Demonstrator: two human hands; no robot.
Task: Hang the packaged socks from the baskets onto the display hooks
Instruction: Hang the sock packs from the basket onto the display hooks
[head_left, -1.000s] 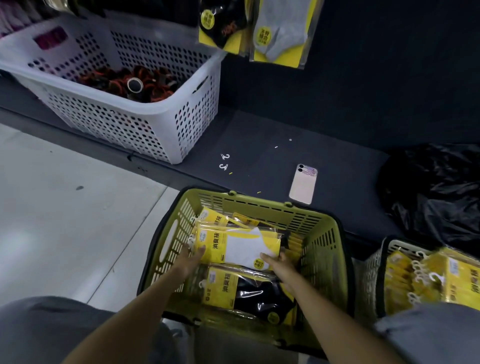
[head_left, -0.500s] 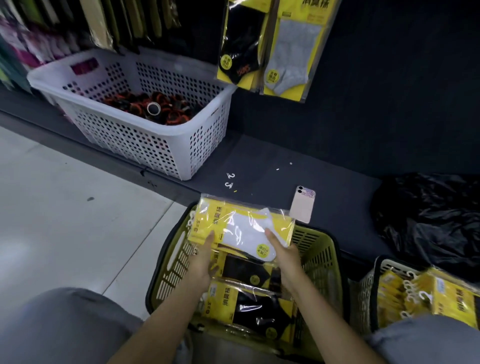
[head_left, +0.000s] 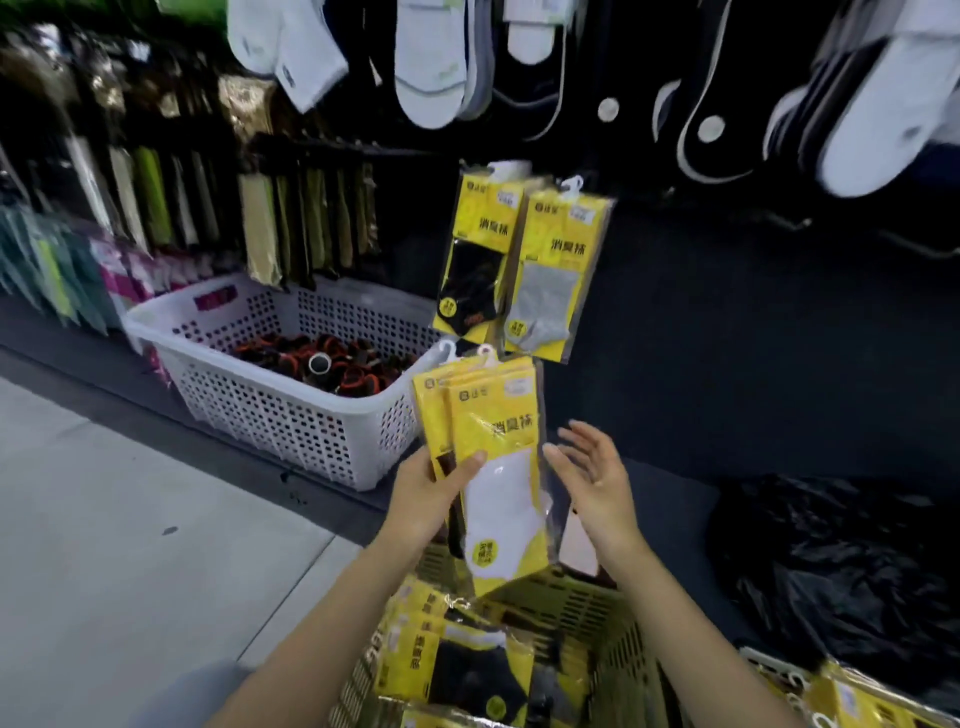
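Packaged socks, a small stack of flat yellow-and-clear plastic packs with white hanger tabs, are held up above the yellow-green lattice plastic basket, where more packs lie waiting. Well to the left of the fingers stands a white perforated plastic basket, which is judged to have no part in this step (dark rolls are seen in it, not packs). The stack is pinched at its left edge by the left hand: the thumb is laid across the front face and the other fingers are hidden behind, so the tabs are left free. The long axis is set nearly upright, its top leaning slightly left, with tabs uppermost and the printed face turned to the camera, which should suit threading onto a hook. Above the fingertips a yellow pack with a black sock and a yellow pack with a grey sock are already hung. Just right of the stack the right hand is held with fingers straight and spread, gripping nothing, presumably ready to separate one pack.
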